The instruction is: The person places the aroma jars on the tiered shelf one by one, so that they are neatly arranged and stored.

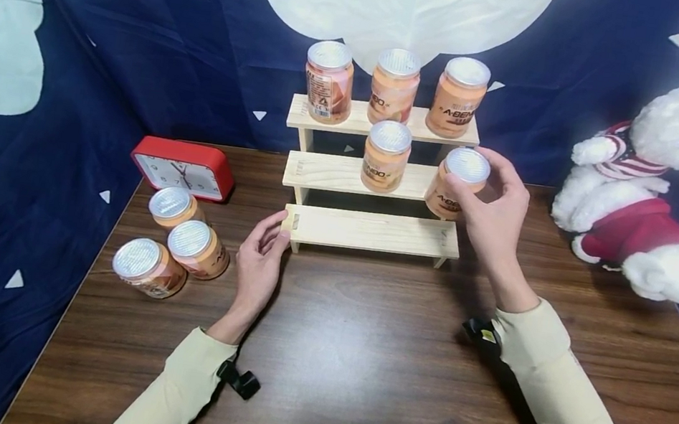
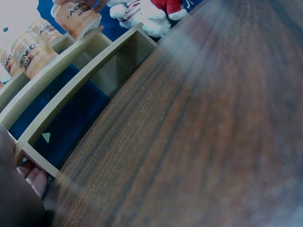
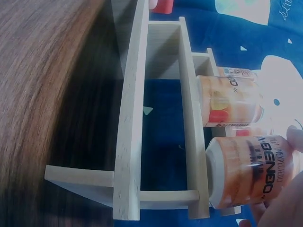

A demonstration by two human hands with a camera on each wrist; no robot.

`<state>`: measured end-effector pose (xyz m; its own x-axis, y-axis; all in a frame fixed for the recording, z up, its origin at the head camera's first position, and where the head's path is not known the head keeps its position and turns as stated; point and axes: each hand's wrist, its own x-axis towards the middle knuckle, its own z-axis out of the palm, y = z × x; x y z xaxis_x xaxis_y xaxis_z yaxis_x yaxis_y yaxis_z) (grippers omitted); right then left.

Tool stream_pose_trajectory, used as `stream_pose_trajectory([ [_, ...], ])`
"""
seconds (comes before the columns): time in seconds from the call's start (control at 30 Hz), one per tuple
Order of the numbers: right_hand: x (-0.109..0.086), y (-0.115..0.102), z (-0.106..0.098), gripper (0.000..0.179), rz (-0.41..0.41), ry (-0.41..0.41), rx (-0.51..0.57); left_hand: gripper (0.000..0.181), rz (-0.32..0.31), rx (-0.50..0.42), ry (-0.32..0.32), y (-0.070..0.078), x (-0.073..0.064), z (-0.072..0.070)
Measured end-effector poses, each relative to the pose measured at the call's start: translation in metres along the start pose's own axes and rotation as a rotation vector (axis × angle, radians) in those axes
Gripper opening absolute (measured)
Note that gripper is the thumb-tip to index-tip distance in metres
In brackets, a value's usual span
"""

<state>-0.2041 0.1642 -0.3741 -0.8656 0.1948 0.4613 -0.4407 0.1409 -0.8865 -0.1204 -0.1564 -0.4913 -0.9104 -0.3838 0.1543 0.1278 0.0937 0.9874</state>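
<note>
- If the held jar is released before its base is seated fully on the middle board, it could be tipped over the front edge. The cause would be its place: it is seen at the right end of this board, and its base seems to reach beyond the front edge. Whether the wood is touched by the base cannot be told.
- The jar is held by the right hand, with the thumb on the near side and the fingers bent round the far side — the hand is spread only as wide as the jar. By a careless turn of the fingers, the upper right jar could be knocked, because it stands near them.
- By the left hand, the left end of the lowest board is gripped between thumb and fingers. If this end were pulled unevenly, the wooden stand could be shifted and its jars shaken.
- If too much push were given leftward, the neighbouring jar could be struck; only a small gap is left between the two.
- The held jar is short and round, coloured orange, printed with dark letters and closed by a ridged, silvery lid — in the left wrist view it is seen tilted against the board.
</note>
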Motion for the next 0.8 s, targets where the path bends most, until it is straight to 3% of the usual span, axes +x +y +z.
stream_pose_trajectory([
  [0.37,0.008,0.005,0.008,0.053,-0.048,0.052,-0.153,0.033,0.013,0.001,0.004,-0.004,0.001,-0.001],
  [0.8,0.019,0.011,0.013,0.055,-0.039,0.074,-0.238,0.034,0.011,0.004,-0.003,-0.002,0.000,-0.001],
])
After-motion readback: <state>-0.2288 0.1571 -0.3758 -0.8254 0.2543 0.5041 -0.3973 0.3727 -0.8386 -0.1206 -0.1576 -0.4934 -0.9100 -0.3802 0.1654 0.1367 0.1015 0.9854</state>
